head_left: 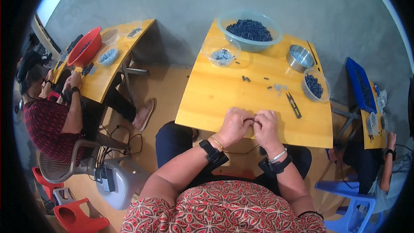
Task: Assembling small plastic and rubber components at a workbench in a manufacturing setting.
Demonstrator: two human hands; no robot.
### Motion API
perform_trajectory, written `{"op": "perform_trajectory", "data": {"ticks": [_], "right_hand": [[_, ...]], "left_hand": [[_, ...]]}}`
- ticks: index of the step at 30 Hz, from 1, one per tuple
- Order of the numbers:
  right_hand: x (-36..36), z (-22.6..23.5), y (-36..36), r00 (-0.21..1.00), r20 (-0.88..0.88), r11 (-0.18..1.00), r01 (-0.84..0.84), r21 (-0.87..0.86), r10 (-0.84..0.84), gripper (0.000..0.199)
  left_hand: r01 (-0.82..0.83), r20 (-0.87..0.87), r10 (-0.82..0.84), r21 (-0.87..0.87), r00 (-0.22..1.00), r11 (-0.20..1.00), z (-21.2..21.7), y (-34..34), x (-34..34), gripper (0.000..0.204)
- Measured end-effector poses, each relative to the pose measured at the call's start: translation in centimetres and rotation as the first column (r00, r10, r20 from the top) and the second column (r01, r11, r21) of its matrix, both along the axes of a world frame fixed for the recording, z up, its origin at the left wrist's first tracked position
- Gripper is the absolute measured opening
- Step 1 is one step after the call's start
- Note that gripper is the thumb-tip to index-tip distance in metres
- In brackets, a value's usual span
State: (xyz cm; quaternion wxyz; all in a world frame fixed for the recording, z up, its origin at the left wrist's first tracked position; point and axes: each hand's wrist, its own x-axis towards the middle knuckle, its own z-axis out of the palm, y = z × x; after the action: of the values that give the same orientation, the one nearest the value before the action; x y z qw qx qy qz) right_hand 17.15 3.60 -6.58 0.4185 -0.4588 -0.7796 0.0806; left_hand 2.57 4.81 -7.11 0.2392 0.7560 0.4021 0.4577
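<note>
We see the two hands close together, fingertips pinched on one tiny dark piece [251,121], just over the near edge of the yellow table [207,103]. The left hand [234,125] and the right hand [267,130] hold it between them. Its long way seems to go side to side, from hand to hand – but fingers hide most of it, so we cannot tell which end points where.

The table is smooth, shiny wood. Past the hands lie shiny bits [279,89] in a loose heap, and a few dark, stubby tubes [246,79]. Black snips [293,105] lie near the right hand, slanting away to the left.

At the far side, a big see-through tub [224,30] holds a hill of dark tubes. The steel bowl [298,66] is round and shiny – a plastic bowl [321,98] sits near the right edge. A wide flat stretch of wood reaches left of the hands.
</note>
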Motion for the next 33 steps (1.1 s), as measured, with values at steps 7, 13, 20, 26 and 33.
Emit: {"op": "perform_trajectory", "data": {"ticks": [7, 13, 20, 26, 33], "right_hand": [[0.0, 0.4, 0.4, 1.000, 0.027, 0.999, 0.001, -0.035, 0.000, 0.008], [1.0, 0.2, 1.1, 0.987, -0.158, 0.986, -0.013, -0.166, -0.014, 0.008], [-1.9, -0.8, 5.6, 0.926, -0.352, 0.980, 0.070, -0.184, -0.132, 0.011], [-2.2, -1.2, 5.3, 0.995, -0.062, 0.997, 0.075, -0.005, -0.076, 0.011], [-2.0, -0.9, 5.5, 0.996, -0.054, 0.996, 0.073, 0.043, -0.071, 0.008]], "left_hand": [[-0.061, -0.086, 0.060, -0.011, 0.994, 0.998, 0.5, 0.2, -0.3, 0.009], [-0.042, -0.128, 0.048, 0.050, 0.991, 0.998, 0.4, 0.4, -0.3, 0.007], [-0.047, -0.140, 0.062, 0.111, 0.988, 0.993, 0.1, -0.1, -0.2, 0.004], [-0.037, -0.131, 0.045, 0.062, 0.990, 0.997, 0.0, -0.7, -0.1, 0.004], [-0.043, -0.138, 0.051, 0.059, 0.989, 0.997, -0.5, -0.1, 0.6, 0.005]]}}
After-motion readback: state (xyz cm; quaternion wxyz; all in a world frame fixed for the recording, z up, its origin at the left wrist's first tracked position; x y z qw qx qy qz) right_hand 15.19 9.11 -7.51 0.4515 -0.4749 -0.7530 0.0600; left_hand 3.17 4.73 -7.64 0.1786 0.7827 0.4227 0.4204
